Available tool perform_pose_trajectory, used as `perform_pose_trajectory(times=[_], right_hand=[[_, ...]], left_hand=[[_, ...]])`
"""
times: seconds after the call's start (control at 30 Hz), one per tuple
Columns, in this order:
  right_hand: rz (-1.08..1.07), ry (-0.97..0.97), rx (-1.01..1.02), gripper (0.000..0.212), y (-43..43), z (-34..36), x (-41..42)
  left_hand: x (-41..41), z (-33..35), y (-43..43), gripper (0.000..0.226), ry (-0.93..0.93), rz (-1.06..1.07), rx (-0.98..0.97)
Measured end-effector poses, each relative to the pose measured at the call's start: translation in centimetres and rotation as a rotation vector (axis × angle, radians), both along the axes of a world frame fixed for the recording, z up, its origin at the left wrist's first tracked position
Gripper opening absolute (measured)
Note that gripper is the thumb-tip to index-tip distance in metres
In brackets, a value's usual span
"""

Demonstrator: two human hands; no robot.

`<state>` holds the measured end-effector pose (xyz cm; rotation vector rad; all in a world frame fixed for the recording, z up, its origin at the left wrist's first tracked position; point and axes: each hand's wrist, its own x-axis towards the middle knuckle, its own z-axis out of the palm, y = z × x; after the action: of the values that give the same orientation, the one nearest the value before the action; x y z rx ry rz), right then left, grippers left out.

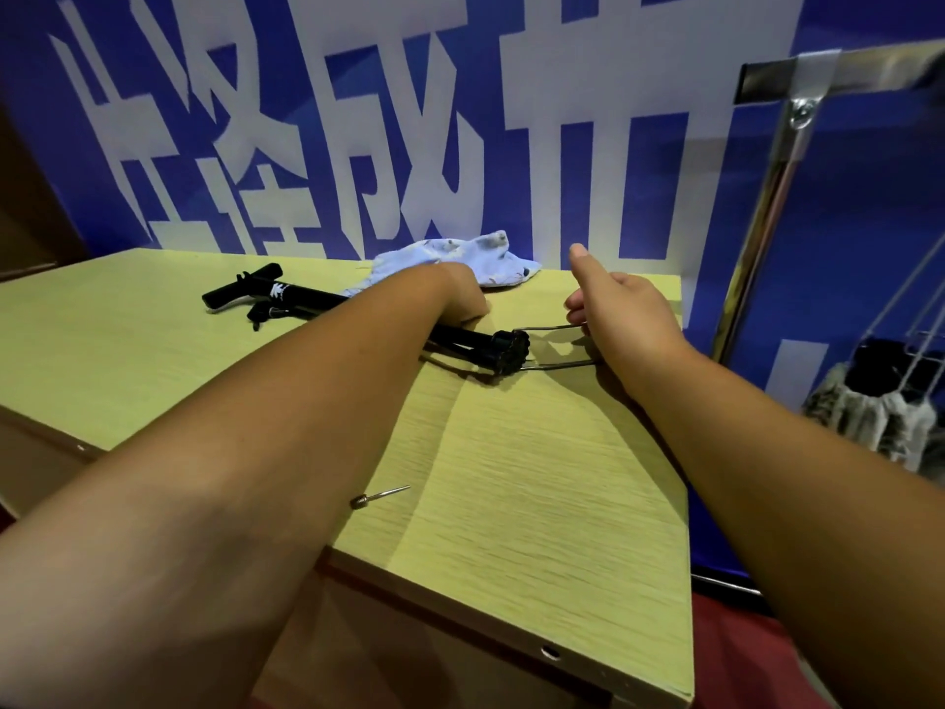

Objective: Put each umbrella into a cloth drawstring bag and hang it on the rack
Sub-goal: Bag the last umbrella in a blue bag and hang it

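Note:
A folded black umbrella (286, 299) lies across the light wooden table (537, 452), its handle at the far left and its round black cap (511, 350) near the middle. My left hand (463, 299) grips the umbrella's body just behind that cap. Thin metal ribs (555, 345) stick out past the cap to the right. My right hand (619, 309) holds the ends of these ribs, thumb raised. A pale blue cloth drawstring bag (460, 261) lies crumpled at the table's back edge, just behind my left hand.
A chrome rack frame (767, 197) stands at the right, with a furry grey-and-black bag (884, 411) hanging low on it. A small loose metal pin (378, 496) lies on the table near my left forearm. A blue banner with large white characters covers the wall behind.

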<state>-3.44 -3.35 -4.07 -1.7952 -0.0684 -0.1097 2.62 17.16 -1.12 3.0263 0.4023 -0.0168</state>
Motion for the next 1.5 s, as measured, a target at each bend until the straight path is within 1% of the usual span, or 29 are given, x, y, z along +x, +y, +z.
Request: perform_pose_trajectory(times=[0.03,0.1,0.13,0.17,0.23,0.27,0.33,0.37,0.4,0.47,0.53,0.6,0.73,0.77,0.8,0.83,0.87,0.9,0.97,1.03,1.07,1.13,1.17,1.23,1.27,1.3,1.37,1.43,1.5], right_hand=[[-0.001,0.000,0.018,0.063,-0.1,0.1,-0.1],[-0.007,0.003,0.084,0.059,-0.4,0.2,-0.1],[-0.007,0.009,0.126,0.056,-0.6,0.2,-0.1],[-0.008,0.017,0.167,0.051,-0.8,0.3,-0.2],[-0.006,0.041,0.199,0.040,-1.3,0.1,-0.5],[0.000,0.059,0.189,0.045,-1.8,0.1,-0.6],[0.043,0.110,0.168,0.078,-2.9,0.4,-1.4],[0.061,0.113,0.180,0.087,-3.6,0.9,-2.1],[0.079,0.097,0.225,0.089,-4.3,1.5,-2.9],[0.120,0.015,0.334,0.075,-5.3,2.8,-4.8],[0.085,-0.092,0.313,0.057,-6.9,4.8,-7.2],[-0.041,-0.187,0.259,0.044,-8.2,6.3,-9.2],[-0.176,-0.220,0.273,0.014,-12.0,9.2,-14.6],[-0.196,-0.218,0.275,0.011,-13.0,9.7,-15.9],[-0.227,-0.218,0.282,0.012,-14.0,10.2,-17.3],[-0.256,-0.214,0.293,0.018,-14.8,10.5,-18.3],[-0.272,-0.199,0.307,0.024,-15.8,10.7,-19.7],[-0.285,-0.181,0.328,0.028,-16.9,10.6,-20.6],[-0.308,-0.123,0.351,0.028,-19.0,10.0,-22.4],[-0.362,-0.064,0.360,0.027,-21.0,8.9,-23.4],[-0.384,-0.034,0.357,0.026,-21.9,8.1,-23.8],[-0.401,0.028,0.387,0.023,-23.4,6.1,-24.6],[-0.400,0.063,0.410,0.025,-23.8,5.1,-24.8],[-0.379,0.165,0.439,0.040,-24.9,2.1,-25.5],[-0.361,0.200,0.463,0.040,-25.1,0.6,-25.8],[-0.340,0.244,0.490,0.034,-25.1,-1.0,-26.3],[-0.291,0.335,0.547,0.025,-25.1,-4.3,-27.3],[-0.281,0.396,0.588,0.026,-25.0,-7.4,-28.5],[-0.285,0.435,0.601,0.032,-24.9,-10.2,-29.7]], left_hand=[[0.1,0.2,0.0,0.069,-0.069,-0.024,-0.070],[-2.1,1.5,-1.2,0.043,-0.268,-0.107,-0.319],[-3.3,2.3,-1.9,0.035,-0.386,-0.152,-0.436],[-3.9,3.0,-2.2,0.035,-0.484,-0.197,-0.532],[-5.8,4.6,-3.1,0.041,-0.596,-0.255,-0.643],[-6.7,5.4,-3.7,0.044,-0.624,-0.276,-0.697],[-8.5,6.8,-5.0,0.047,-0.646,-0.302,-0.841],[-9.7,7.7,-5.8,0.049,-0.643,-0.319,-0.919],[-10.7,8.3,-6.6,0.050,-0.634,-0.343,-0.985],[-12.7,9.3,-8.3,0.050,-0.616,-0.397,-1.090],[-15.1,10.6,-10.5,0.050,-0.582,-0.457,-1.143],[-17.1,11.6,-12.0,0.054,-0.573,-0.520,-1.198],[-21.2,12.8,-15.6,0.071,-0.575,-0.646,-1.328],[-22.1,12.8,-16.5,0.072,-0.553,-0.647,-1.340],[-23.0,12.6,-17.4,0.068,-0.509,-0.646,-1.345],[-23.9,12.2,-18.1,0.058,-0.452,-0.642,-1.344],[-25.0,11.7,-19.0,0.050,-0.389,-0.638,-1.348],[-26.1,11.0,-19.8,0.047,-0.329,-0.628,-1.362],[-28.1,9.3,-21.2,0.048,-0.209,-0.614,-1.405],[-29.9,7.5,-22.4,0.043,-0.119,-0.634,-1.429],[-30.9,6.6,-22.8,0.043,-0.076,-0.660,-1.439],[-32.6,4.4,-23.8,0.056,0.009,-0.728,-1.475],[-33.3,3.4,-24.2,0.066,0.024,-0.751,-1.495],[-34.1,0.8,-25.1,0.085,0.013,-0.738,-1.501],[-34.2,-0.5,-25.5,0.090,-0.004,-0.724,-1.493],[-34.2,-1.7,-25.9,0.091,-0.010,-0.702,-1.501],[-34.3,-4.2,-26.6,0.083,-0.051,-0.629,-1.535],[-34.3,-7.0,-27.6,0.070,-0.106,-0.514,-1.536],[-34.3,-9.9,-28.3,0.063,-0.116,-0.393,-1.538]])
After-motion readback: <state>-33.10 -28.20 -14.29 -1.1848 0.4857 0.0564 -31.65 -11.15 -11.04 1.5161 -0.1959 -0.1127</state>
